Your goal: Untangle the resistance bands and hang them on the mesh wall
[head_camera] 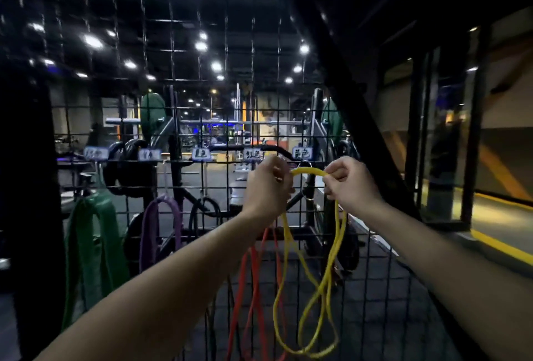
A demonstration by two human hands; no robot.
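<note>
Both my hands, left hand (pixel 266 187) and right hand (pixel 350 184), pinched the yellow band (pixel 307 171) against the mesh wall (pixel 184 118); left of it hung red band (pixel 251 274), purple band (pixel 161 216), green band (pixel 89 233).

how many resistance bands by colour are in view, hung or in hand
green band: 1
purple band: 1
black band: 1
red band: 1
yellow band: 1, held at its top by the left hand and the right hand
total: 5
</note>
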